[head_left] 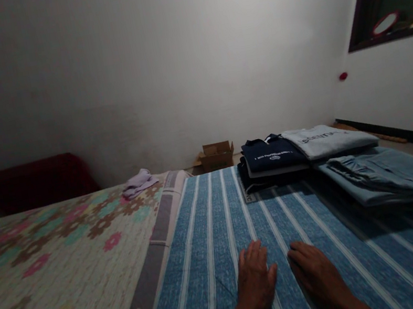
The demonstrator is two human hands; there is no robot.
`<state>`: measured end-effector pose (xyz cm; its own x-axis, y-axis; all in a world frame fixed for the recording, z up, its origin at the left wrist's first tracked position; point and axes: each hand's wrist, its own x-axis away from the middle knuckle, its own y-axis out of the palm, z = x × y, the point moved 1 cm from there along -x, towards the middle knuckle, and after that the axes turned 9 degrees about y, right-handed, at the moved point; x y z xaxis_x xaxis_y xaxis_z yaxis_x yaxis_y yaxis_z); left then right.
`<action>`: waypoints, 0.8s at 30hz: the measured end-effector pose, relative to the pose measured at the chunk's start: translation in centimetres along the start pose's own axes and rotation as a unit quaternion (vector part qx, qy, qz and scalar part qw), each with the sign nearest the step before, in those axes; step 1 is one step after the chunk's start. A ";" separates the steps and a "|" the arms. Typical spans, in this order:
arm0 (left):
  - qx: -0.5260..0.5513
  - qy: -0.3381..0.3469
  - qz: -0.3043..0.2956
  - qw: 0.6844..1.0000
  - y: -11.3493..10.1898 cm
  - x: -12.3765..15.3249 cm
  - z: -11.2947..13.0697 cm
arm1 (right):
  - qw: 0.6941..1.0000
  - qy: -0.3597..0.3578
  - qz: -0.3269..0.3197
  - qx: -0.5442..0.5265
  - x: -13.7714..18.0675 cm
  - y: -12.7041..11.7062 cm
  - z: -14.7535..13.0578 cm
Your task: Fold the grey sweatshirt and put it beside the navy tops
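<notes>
The person's left hand [255, 279] and right hand [319, 276] both lie palm down, side by side, on the blue striped sheet [209, 260] that covers the near part of the bed. The fingers are spread flat and point toward 12 o'clock. Neither grip has hold of anything: both are fully open and only press on the cloth. The two hands are near each other but not touching.

Judging from this, the step in hand is smoothing or flattening the striped sheet. A further move on it would call for a sweep outward from the middle, or a pinch at an edge, since there is no fold under the palms to take hold of.

At about 1 o'clock from the hands sit folded clothes: a dark navy shirt [272, 154] on a small stack, a grey shirt [326, 139] just beside it, and folded jeans [389, 173] nearer, at about 2 o'clock. At 10 o'clock lies a floral cover [50, 267], with a small lilac cloth [137, 182] at its far edge.

The only container is a cardboard box [217, 155] on the floor beyond the bed at 12 o'clock. Its flaps stand open, and what is inside cannot be seen.
</notes>
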<state>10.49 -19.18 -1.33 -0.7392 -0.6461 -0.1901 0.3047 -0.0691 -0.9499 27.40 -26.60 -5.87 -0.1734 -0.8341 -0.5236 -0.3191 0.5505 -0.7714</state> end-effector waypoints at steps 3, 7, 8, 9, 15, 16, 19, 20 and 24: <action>0.004 0.002 0.004 1.000 0.0 0.1 0.0 | 1.000 0.015 0.002 -0.003 0.1 0.0 -0.3; -0.003 0.000 -0.011 1.000 -0.2 0.1 0.1 | 1.000 0.027 0.004 -0.003 0.1 -0.2 -0.6; -0.004 0.001 -0.014 1.000 -0.3 0.1 0.1 | 1.000 0.029 0.001 -0.004 0.0 -0.2 -0.6; -0.005 0.001 -0.016 1.000 -0.4 0.1 0.1 | 1.000 0.030 -0.003 -0.006 0.0 -0.3 -0.6; -0.015 0.010 -0.021 1.000 -0.6 0.0 0.1 | 0.999 0.029 0.001 -0.016 -0.2 -0.5 -0.7; -0.019 0.014 -0.020 1.000 -0.5 0.0 0.0 | 0.999 0.029 0.003 -0.018 -0.1 -0.5 -0.6; -0.031 0.028 -0.004 0.999 0.0 0.0 -0.4 | 0.999 0.023 0.013 -0.020 -0.1 -0.3 -0.4; -0.035 0.034 0.001 0.999 0.2 0.0 -0.5 | 0.999 0.019 0.017 -0.019 0.0 -0.2 -0.3; -0.051 0.052 0.020 0.997 1.0 0.1 -1.1 | 1.000 0.009 0.017 -0.025 -0.1 -0.1 0.1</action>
<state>10.11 -18.49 -2.56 -0.7875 -0.5638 -0.2489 0.2772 0.0366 -0.9601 27.49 -26.58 -5.82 -0.2011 -0.8161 -0.5418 -0.3589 0.5761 -0.7344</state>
